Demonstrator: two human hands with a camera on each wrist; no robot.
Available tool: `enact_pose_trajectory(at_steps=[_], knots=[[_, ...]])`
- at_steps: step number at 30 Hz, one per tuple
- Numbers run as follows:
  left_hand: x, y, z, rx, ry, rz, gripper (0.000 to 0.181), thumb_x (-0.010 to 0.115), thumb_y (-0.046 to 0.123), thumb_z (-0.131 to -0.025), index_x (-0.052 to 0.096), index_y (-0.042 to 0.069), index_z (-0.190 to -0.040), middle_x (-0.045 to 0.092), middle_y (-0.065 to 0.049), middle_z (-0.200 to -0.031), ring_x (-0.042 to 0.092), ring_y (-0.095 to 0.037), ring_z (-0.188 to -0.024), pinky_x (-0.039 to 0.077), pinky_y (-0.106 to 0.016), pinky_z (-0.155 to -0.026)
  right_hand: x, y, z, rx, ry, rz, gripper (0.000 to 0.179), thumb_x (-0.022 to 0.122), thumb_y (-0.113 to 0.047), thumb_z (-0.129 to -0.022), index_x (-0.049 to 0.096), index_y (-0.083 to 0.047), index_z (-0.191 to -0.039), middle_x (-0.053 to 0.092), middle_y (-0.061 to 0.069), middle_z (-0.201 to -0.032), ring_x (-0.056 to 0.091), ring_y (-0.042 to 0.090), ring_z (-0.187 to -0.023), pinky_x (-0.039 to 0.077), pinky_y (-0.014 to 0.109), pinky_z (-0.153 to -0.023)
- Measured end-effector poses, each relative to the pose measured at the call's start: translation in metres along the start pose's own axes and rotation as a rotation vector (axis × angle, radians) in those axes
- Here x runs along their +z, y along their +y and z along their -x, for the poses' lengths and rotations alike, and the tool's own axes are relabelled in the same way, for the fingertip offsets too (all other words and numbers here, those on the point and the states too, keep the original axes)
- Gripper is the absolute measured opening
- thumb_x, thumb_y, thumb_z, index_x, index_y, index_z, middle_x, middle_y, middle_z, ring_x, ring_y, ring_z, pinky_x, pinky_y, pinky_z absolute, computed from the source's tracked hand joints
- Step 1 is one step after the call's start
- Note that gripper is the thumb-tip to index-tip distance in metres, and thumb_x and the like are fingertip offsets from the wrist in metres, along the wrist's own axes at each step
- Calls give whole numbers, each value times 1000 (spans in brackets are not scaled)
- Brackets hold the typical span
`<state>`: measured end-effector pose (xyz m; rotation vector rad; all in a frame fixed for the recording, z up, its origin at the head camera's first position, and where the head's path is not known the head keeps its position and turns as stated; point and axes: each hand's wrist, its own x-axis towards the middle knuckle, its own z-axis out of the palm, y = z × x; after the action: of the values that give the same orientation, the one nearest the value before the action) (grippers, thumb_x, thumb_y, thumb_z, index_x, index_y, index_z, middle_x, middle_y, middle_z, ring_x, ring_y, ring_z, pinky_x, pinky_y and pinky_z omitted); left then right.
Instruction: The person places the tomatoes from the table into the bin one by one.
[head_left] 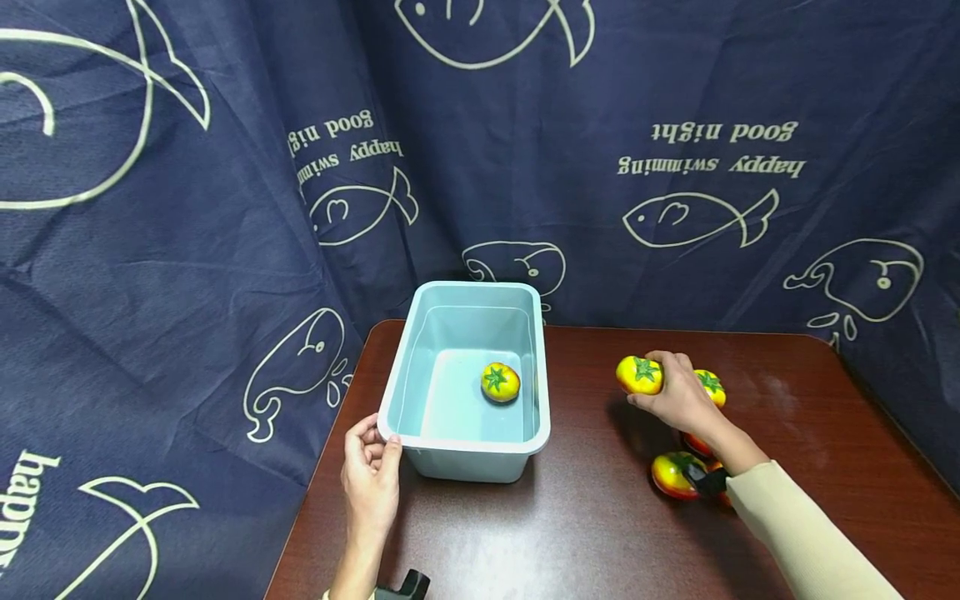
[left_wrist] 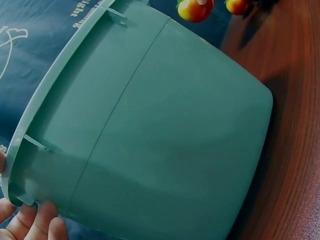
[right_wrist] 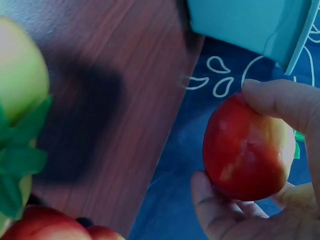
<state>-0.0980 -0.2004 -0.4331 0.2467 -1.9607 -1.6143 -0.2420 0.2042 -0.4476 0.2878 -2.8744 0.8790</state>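
My left hand (head_left: 372, 475) grips the near left corner of a light blue plastic bin (head_left: 471, 446), thumb on the rim and fingers curled under it. In the left wrist view, the fingertips (left_wrist: 44, 220) show below the rim. One yellow-red tomato (head_left: 500, 382) with a green star-shaped top lies on the bin's floor, toward the right wall. Right of the bin, my right hand (head_left: 681, 396) holds another tomato (head_left: 639, 375) above the table. The right wrist view shows the red underside of the held tomato (right_wrist: 247, 150) between thumb and fingers.
More tomatoes lie on the brown table (head_left: 600, 533) under and beside the right forearm, including a yellow tomato (head_left: 711, 387) behind the hand and a red-yellow tomato (head_left: 672, 475) nearer. Partly hidden ones sit among them. A dark blue curtain (head_left: 480, 167) with fish drawings hangs behind.
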Motion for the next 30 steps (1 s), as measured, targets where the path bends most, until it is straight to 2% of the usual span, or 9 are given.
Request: enact_pose_trajectory(at_steps=[7,11,18,25,30], knots=[[0,-1,-1,2,-9,19,39,59,-8,-88,49,-11,-125,57,-15,-95,52,-5,-69,42,-14,-58,-1,-4,-5,-22,0,-23,76,83,-21,-73,41,7,-130,48,28,-120,48,40,-103,41,51,-81],[-1,-1,-1,10,-5,10,39,60,-8,-88,49,-11,-125,57,-15,-95,53,-5,-69,42,-14,-58,-2,-9,-7,-9,7,-39,76,83,-25,-75,41,4,-132,53,27,-117,53,40,-99,42,48,-79],[-2,-3,-2,18,1,-3,39,60,-9,-87,50,-11,-125,57,-15,-94,54,-7,-69,42,-14,-58,-4,-28,-13,-15,39,-82,76,81,-33,-78,42,0,-134,53,25,-122,52,41,-100,41,49,-82],[0,-35,-7,-1,15,-10,42,64,-5,-87,52,-2,-128,58,-11,-94,55,-8,-68,43,-15,-57,-5,-47,-21,-65,58,-108,74,81,-30,-79,41,-1,-134,53,23,-120,51,39,-101,40,48,-83],[-1,-40,-8,12,7,-12,42,66,0,-87,54,3,-127,59,-10,-94,56,-8,-68,44,-16,-57,-6,-61,-27,-92,66,-120,74,80,-28,-79,40,0,-135,53,23,-119,53,37,-100,44,46,-82]])
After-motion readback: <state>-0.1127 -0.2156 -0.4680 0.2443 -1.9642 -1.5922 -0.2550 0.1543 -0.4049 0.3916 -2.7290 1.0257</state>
